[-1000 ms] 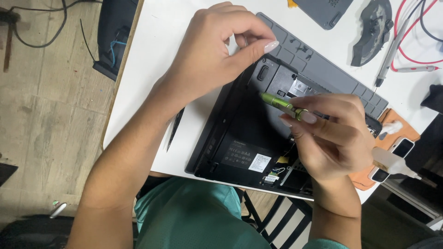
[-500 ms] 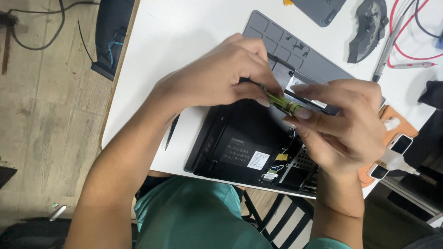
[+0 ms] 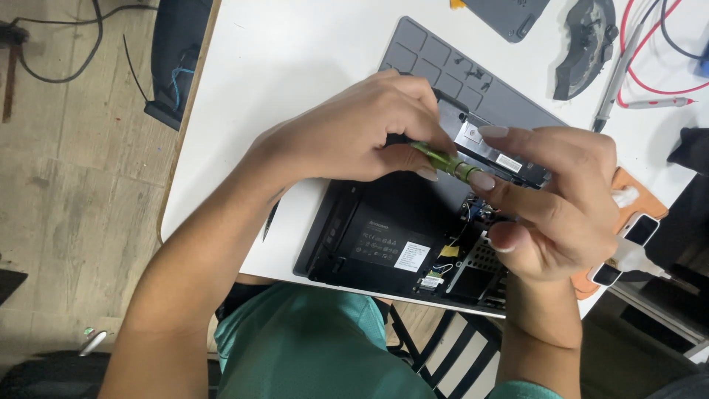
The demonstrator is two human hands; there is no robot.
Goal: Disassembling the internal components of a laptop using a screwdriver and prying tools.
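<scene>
Both hands over the opened black laptop (image 3: pixel 384 244) at the white table's (image 3: pixel 295 59) near edge: left hand (image 3: pixel 347 137) and right hand (image 3: pixel 561 199) each pinch the green screwdriver (image 3: pixel 443 161), fingers closed narrow round it, w/ grey panel (image 3: pixel 458 74) just behind.

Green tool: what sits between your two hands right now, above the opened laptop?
In the head view, the green tool bridges the gap: the left hand and the right hand both pinch it over the opened laptop.
</scene>
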